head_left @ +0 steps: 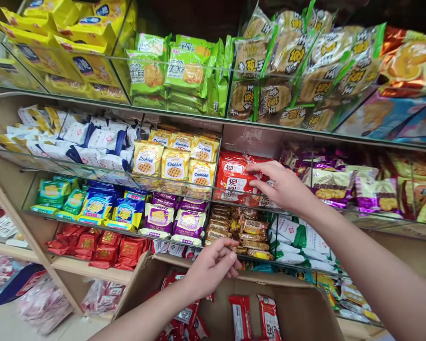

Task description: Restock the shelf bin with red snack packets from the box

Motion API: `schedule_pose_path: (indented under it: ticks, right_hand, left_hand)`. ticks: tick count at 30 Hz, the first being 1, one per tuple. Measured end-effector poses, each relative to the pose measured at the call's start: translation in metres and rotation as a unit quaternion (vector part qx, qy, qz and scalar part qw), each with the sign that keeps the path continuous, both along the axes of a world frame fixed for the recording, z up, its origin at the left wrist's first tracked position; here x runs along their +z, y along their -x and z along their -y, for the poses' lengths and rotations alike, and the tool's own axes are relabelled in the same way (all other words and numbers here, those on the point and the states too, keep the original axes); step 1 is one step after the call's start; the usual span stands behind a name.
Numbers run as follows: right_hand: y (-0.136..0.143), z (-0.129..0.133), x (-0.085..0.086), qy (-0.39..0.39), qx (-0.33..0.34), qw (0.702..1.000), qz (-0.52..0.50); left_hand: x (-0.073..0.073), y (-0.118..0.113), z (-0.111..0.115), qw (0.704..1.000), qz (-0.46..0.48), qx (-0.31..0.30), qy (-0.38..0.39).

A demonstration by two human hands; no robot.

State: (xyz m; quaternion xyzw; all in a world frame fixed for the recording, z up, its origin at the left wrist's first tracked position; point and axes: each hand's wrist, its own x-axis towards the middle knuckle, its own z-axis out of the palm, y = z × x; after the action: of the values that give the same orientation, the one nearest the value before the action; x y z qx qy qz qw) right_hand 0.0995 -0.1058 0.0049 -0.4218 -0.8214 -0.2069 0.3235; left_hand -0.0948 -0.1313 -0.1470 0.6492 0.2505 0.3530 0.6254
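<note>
My right hand point(275, 182) reaches into a middle-shelf compartment. Its index finger and thumb are stretched out with a gap between them, and their tips touch the red snack packets point(230, 182) there. The other fingers are partly hidden. Lower down, my left hand point(216, 263) hovers above the near part of a cardboard box point(298, 308), its fingers loosely curled, apart and holding nothing. Inside the box lie more red packets, among them two long ones; one red-and-white packet point(269, 317) lies toward the right. My left forearm covers part of the box.
Yellow cookie packets point(175, 163) fill the compartment left of the red ones, purple-and-cream packets point(328, 184) the right. Brown packets point(253, 232) sit on the shelf below. A clear front strip point(177, 185) edges the middle shelf; green packets point(188, 66) stand above.
</note>
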Motion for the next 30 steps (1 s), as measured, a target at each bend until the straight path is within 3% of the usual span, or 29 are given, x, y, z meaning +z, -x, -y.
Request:
schedule_pose_path:
  ticks: [5,11,22,30]
  right_hand:
    - [0.002,-0.005,-0.007,-0.041,-0.006,0.999,0.028]
    - [0.007,-0.003,-0.007,-0.025,-0.05,0.998,0.018]
    - [0.019,-0.004,-0.008,0.101,-0.11,0.982,0.114]
    - [0.034,-0.001,-0.011,-0.007,-0.137,0.973,0.186]
  left_hand:
    - [-0.001,0.0,0.0,1.0,-0.006,-0.005,0.011]
    - [-0.002,-0.001,0.0,1.0,-0.001,-0.008,0.014]
    - [-0.001,-0.001,0.0,1.0,-0.004,-0.004,0.016]
    - [-0.002,-0.002,0.001,1.0,0.003,-0.001,0.019]
